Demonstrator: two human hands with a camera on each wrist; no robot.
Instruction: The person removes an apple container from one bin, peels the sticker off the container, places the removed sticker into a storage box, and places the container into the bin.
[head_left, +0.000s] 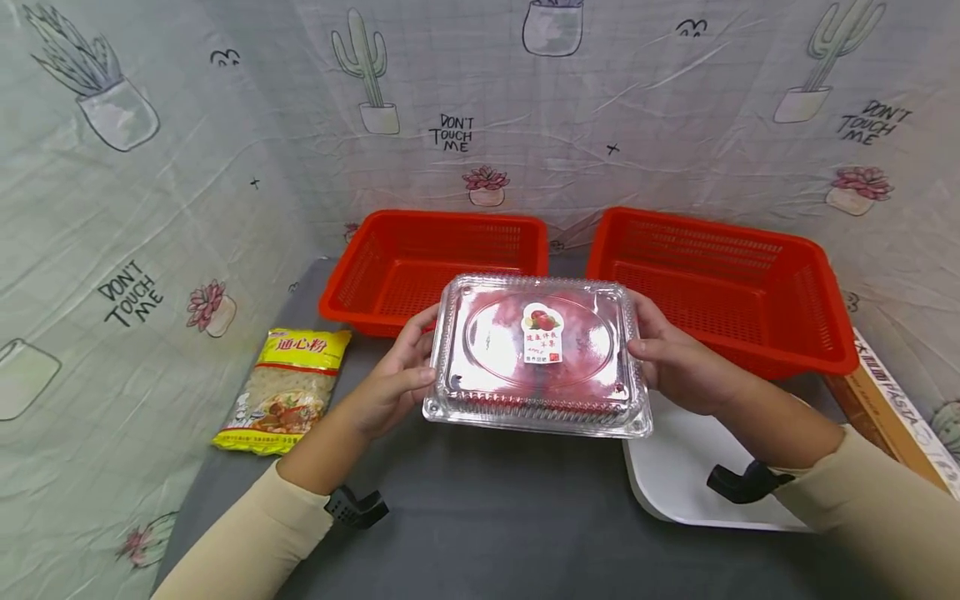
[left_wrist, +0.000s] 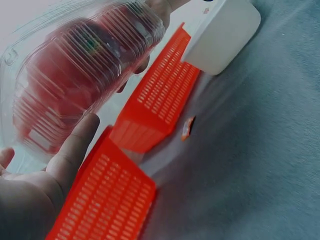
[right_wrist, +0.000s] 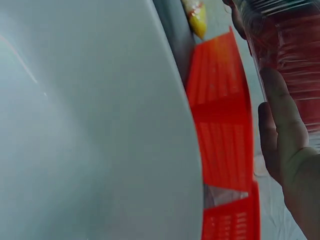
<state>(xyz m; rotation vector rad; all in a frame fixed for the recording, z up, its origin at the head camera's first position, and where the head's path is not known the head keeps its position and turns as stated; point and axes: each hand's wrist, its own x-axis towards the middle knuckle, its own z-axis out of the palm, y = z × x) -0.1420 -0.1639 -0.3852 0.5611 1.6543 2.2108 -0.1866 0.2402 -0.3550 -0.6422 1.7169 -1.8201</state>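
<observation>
A clear plastic clamshell box of red fruit [head_left: 487, 333], with a fruit-printed label on its lid, is held up over the table between two hands. The left hand [head_left: 397, 375] grips its left side, thumb at the near edge and fingers under and behind. On the opposite side the right hand [head_left: 678, 358] holds the box, its thumb on the lid's edge. In the left wrist view the box [left_wrist: 65, 85] shows round red fruit through ribbed walls. From the right wrist, fingers [right_wrist: 287, 120] lie along the underside of the box.
Two red plastic baskets [head_left: 435, 218] [head_left: 712, 232] stand at the back. A yellow bag of macaroni [head_left: 288, 392] lies at left. At right are a white tub [head_left: 690, 467] and a pasta box [head_left: 892, 408]. A small orange wrapper [left_wrist: 188, 128] lies on the grey table.
</observation>
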